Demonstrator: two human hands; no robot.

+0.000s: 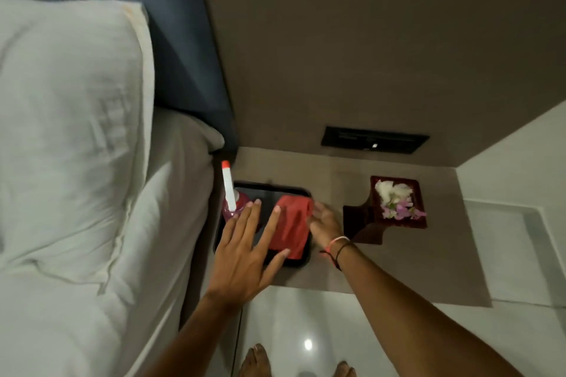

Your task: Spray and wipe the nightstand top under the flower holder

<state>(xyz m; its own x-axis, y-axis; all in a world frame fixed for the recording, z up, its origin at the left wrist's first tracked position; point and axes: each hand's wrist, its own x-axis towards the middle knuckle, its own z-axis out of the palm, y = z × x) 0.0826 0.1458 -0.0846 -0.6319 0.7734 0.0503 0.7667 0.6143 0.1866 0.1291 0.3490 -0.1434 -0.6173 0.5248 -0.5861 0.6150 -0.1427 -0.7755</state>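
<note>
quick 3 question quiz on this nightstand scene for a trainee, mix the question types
1. True or false: the red cloth lies on the black tray.
2. Which hand touches the cloth? A) left hand B) right hand
3. Fill in: the flower holder stands to the ____ of the tray, on the nightstand.

Key
1. True.
2. B; the left hand hovers open over the tray near the spray bottle.
3. Right.
</note>
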